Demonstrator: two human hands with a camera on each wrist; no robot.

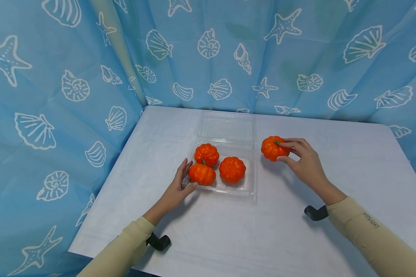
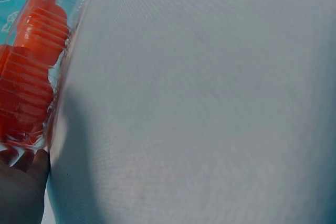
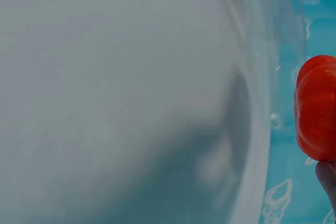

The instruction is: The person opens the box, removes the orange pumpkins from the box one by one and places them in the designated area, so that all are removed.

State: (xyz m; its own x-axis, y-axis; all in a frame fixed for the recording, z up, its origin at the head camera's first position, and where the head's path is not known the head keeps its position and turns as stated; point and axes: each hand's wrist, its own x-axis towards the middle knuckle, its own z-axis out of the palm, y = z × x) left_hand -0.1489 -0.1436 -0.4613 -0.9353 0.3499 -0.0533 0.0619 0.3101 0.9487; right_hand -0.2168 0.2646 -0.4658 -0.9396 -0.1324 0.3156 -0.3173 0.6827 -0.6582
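Note:
My right hand (image 1: pixel 306 163) pinches a small orange toy pumpkin (image 1: pixel 272 148) with a green stem, held just right of a clear plastic clamshell container (image 1: pixel 250 186). In the right wrist view the held pumpkin (image 3: pixel 317 108) shows at the right edge, a fingertip (image 3: pixel 326 174) against it. Three more pumpkins sit inside the container: one at the back left (image 1: pixel 207 154), one at the front left (image 1: pixel 202 174) and one on the right (image 1: pixel 232 169). My left hand (image 1: pixel 176 188) holds the container's front left corner between thumb and fingers. The left wrist view shows the ridged container wall (image 2: pixel 31 77) beside those fingers.
The container's lid (image 1: pixel 226 129) lies folded open towards the back. Everything rests on a white-covered table (image 1: pixel 228 231). A blue curtain (image 1: pixel 194 57) with shells and starfish hangs behind and at the left. Each wrist carries a black device (image 1: pixel 315 212).

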